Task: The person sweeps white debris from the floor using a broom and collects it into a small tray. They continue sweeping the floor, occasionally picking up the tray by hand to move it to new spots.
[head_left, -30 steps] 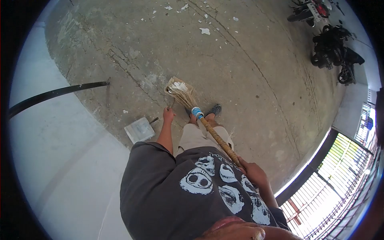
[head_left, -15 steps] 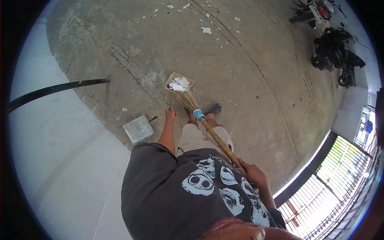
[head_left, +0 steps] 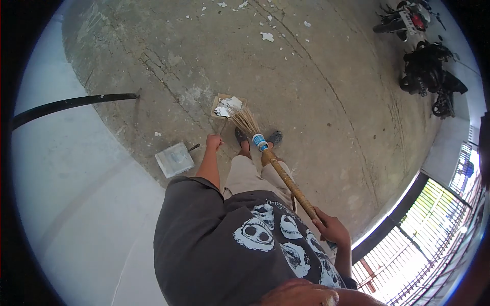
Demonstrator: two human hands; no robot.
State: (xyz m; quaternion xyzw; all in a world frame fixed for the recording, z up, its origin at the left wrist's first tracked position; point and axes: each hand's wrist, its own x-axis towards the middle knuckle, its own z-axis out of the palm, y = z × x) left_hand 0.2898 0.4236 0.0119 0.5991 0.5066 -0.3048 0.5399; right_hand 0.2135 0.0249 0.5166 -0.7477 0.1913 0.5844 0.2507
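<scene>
A long stick broom point(head_left: 288, 181) slants across my front, and my right hand point(head_left: 333, 228) is closed round the upper part of its handle. Blue and white binding wraps the broom's neck, and its bristles reach the edge of a shallow tan dustpan point(head_left: 243, 101). White flakes point(head_left: 228, 105) lie inside this pan. My left hand point(head_left: 214, 141) is closed just below the pan, on what looks like its thin handle; the grip itself is partly hidden. Left of this hand, a whitish square container point(head_left: 175, 160) with a dark-handled tool point(head_left: 194, 147) sits on the floor.
More white chips point(head_left: 267, 36) are scattered over the cracked concrete floor point(head_left: 306, 102) ahead. A black curved pole point(head_left: 76, 103) stands by the pale wall point(head_left: 76, 188) at left. Two motorcycles point(head_left: 429, 74) are parked at far right, near a barred gate point(head_left: 423, 224).
The broom's bristles have shifted slightly right across the pan's edge, and my right hand has moved a little right and down. My left fingers look more tightly closed.
</scene>
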